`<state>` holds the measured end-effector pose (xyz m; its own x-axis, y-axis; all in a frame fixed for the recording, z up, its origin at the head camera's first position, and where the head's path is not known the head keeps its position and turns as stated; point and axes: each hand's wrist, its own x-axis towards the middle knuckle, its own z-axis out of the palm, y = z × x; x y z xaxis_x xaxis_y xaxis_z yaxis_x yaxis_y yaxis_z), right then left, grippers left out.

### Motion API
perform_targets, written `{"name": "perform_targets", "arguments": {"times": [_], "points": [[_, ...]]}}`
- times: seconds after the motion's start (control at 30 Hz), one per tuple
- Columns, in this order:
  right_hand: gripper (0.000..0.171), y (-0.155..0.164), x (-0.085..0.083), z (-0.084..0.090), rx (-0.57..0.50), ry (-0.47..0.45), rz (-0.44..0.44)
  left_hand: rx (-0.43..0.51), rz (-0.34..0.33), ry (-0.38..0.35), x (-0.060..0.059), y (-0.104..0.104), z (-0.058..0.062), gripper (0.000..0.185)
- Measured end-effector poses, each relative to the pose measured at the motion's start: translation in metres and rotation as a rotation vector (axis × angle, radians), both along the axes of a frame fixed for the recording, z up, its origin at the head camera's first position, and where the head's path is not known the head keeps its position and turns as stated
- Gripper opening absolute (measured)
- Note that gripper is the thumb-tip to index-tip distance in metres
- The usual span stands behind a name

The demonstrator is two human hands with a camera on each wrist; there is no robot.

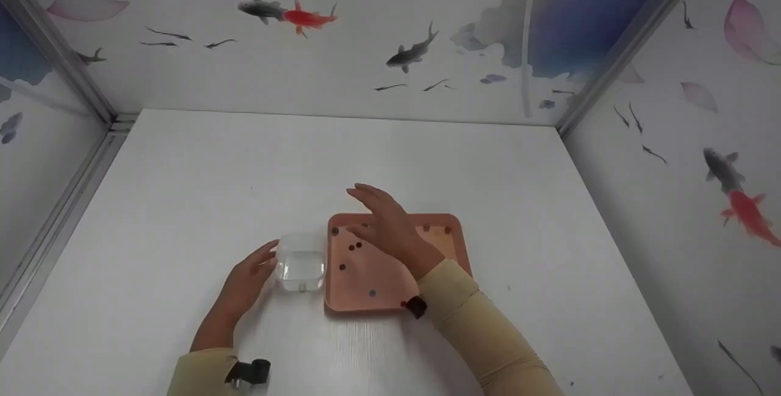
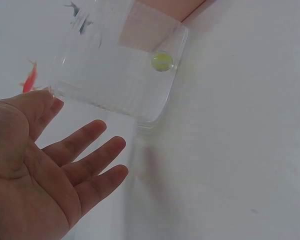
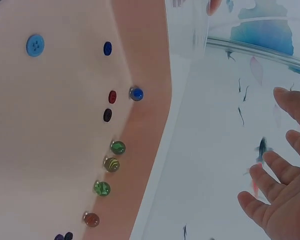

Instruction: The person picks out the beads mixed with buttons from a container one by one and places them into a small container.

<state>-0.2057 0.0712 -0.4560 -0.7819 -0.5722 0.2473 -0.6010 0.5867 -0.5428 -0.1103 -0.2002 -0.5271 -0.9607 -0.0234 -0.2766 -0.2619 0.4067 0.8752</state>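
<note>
A pink tray [image 1: 366, 274] lies on the white table and holds several small buttons and glass marbles. In the right wrist view, green marbles [image 3: 118, 147], a blue marble [image 3: 136, 93] and a light blue button [image 3: 35, 45] lie along its rim and floor. My right hand [image 1: 384, 225] hovers over the tray's far left part with straight fingers [image 3: 282, 195] and holds nothing. A clear plastic box [image 1: 300, 262] stands against the tray's left side, with one yellow-green marble [image 2: 162, 61] in it. My left hand [image 1: 247, 277] is open beside the box [image 2: 120, 65], thumb at its corner.
Panels painted with fish close in the table at the back, left and right. A black wrist camera [image 1: 250, 373] sits on my left sleeve.
</note>
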Motion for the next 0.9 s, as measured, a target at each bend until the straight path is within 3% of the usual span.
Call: {"name": "perform_targets", "arguments": {"times": [0.47,0.9], "points": [[0.066,0.020,-0.009,0.011,0.070,-0.128,-0.141,0.002,0.003,0.015,0.002,0.000,0.001,0.047],[0.065,0.044,-0.019,0.018,0.133,-0.154,-0.164,-0.002,0.001,-0.006,0.002,0.000,0.003,0.048]]}}
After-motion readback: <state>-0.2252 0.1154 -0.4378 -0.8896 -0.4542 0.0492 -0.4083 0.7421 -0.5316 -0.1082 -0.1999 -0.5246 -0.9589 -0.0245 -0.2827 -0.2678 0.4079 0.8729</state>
